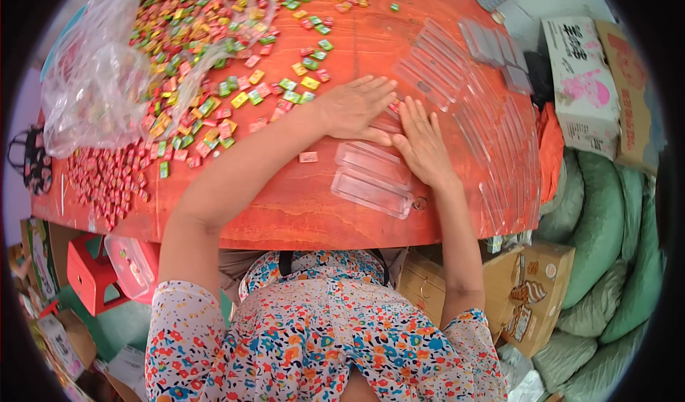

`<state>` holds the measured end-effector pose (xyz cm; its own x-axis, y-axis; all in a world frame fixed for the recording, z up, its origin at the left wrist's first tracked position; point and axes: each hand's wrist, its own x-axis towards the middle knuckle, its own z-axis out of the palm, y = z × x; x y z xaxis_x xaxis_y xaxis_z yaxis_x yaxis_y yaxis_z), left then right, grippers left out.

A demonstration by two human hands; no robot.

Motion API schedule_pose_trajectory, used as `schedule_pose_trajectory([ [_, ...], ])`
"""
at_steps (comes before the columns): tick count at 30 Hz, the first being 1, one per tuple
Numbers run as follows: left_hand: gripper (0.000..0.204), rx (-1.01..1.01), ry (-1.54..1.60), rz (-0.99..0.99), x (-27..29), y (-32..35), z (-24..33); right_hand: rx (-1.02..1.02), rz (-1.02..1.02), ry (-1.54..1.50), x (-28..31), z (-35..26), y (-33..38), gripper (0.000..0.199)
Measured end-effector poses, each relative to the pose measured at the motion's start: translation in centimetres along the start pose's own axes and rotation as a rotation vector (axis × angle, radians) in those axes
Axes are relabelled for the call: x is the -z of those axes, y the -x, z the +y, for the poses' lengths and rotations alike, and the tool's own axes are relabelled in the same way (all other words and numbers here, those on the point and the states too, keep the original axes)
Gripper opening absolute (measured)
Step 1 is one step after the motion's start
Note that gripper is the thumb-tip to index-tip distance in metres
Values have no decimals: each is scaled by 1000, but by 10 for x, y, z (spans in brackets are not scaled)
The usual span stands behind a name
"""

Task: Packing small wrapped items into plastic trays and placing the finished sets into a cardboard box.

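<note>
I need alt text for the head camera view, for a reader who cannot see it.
A person's left hand and right hand press flat on clear plastic trays on a round red-orange wooden table. Small red, green and yellow wrapped candies spill from a clear plastic bag at left.

A clear plastic bag (93,81) slumps on the worktop's far left; cardboard boxes (592,81) and green sacks (606,209) crowd the right; a red stool (89,270) stands near left.

Clear trays (373,161) partly covered by both hands, candy (214,38) wrappers too small to read — plastic bag (93,81) veils more.
</note>
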<state>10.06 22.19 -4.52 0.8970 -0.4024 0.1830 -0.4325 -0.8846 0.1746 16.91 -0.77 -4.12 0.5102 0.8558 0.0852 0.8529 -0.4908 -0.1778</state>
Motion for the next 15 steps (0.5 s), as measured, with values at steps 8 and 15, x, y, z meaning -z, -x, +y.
schedule_pose_trajectory([
  [8, 102, 309, 61, 111, -13, -11, 48, 48, -84, -114, 27, 28, -8, 61],
  [15, 73, 654, -145, 332, 27, 97, 61, 253, 10, -173, 25, -66, -54, 56],
])
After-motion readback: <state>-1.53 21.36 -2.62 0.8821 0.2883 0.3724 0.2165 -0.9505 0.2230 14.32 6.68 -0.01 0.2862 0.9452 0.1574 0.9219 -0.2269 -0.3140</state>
